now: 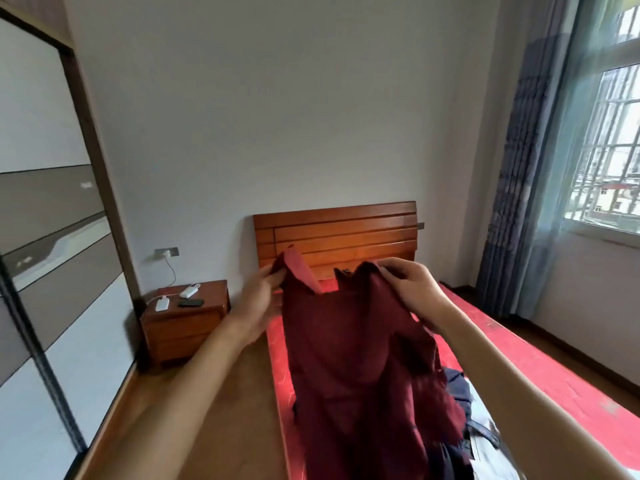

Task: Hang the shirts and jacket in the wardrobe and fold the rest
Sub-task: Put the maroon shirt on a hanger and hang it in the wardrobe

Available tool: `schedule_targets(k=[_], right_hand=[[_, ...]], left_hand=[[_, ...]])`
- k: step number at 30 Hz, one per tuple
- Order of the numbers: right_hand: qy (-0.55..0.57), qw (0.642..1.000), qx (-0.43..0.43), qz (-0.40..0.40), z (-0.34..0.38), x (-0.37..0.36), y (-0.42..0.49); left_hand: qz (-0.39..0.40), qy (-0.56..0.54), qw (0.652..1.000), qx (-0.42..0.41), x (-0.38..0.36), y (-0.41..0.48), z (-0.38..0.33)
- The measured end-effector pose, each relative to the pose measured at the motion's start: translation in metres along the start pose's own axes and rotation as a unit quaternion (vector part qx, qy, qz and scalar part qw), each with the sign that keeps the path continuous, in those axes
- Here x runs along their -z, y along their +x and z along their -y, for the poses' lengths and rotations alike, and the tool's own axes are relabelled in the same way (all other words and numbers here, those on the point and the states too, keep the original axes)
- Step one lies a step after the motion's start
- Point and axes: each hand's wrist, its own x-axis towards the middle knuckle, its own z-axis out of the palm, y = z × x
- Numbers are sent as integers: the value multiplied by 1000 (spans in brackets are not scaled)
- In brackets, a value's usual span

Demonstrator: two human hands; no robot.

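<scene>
Two hands, left hand point(259, 299) and right hand point(412, 289), each pinch one maroon garment point(356, 358) above one bed point(512, 348).

Both bare forearms stretched forward and up from the bottom corners, hands held roughly level and apart. The left hand point(260, 301) pinched one top edge of the maroon garment point(356, 358); the right hand point(414, 289), fingers curled, gripped the other.

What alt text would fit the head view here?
A person holds up a dark red garment by its top corners over a red bed. More clothes lie on the bed's near end; a nightstand stands left of the headboard, a wardrobe far left, a window right.
</scene>
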Motion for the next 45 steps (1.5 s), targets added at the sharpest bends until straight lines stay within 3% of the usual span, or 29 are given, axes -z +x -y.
schedule_targets(k=[6, 8, 10, 12, 13, 16, 18, 20, 24, 28, 32, 35, 37, 39, 41, 43, 45], right_hand=[[-151, 988, 6, -27, -23, -50, 9], [-147, 988, 4, -43, -20, -65, 10], [-133, 990, 4, -46, -8, -88, 14], [-100, 995, 3, -29, 8, -119, 21], [-75, 997, 2, -16, 17, -136, 23], [19, 999, 21, 23, 52, -189, 24], [89, 994, 31, 47, 79, -219, 21], [134, 988, 32, 74, 100, -241, 19], [160, 976, 23, 143, 115, -260, 21], [85, 969, -23, 229, 75, -268, 17], [-21, 931, -85, 355, 25, -298, -5], [1, 893, -109, 437, 23, -343, -29], [34, 896, -58, 438, 27, -374, -44], [76, 925, -32, 372, 21, -404, -44], [40, 943, 14, 332, 27, -412, -31], [104, 930, -35, 351, 40, -413, -13], [99, 946, -16, 307, 44, -419, 14]], left_hand=[[-200, -2, 975, -98, 112, 3, -67], [-283, 115, 947, -100, 156, 3, -72], [-339, 290, 893, -66, 186, -6, -67], [-315, 369, 871, -77, 195, -18, -55], [-270, 377, 881, -91, 190, -26, -50], [-52, 374, 923, -74, 166, -48, -33], [43, 411, 909, -48, 145, -60, -23], [17, 444, 892, -80, 134, -62, -14], [-142, 436, 879, -129, 157, -53, -22], [-250, 314, 909, -114, 209, -43, -42], [-258, 144, 951, -87, 246, -40, -70], [-263, 44, 961, -74, 261, -39, -87], [-273, 7, 959, -72, 273, -39, -94], [-286, -7, 956, -60, 287, -43, -99], [-314, 1, 948, -46, 307, -48, -101], [-368, 20, 929, -48, 337, -54, -104], [-439, 56, 896, -46, 372, -63, -106]])
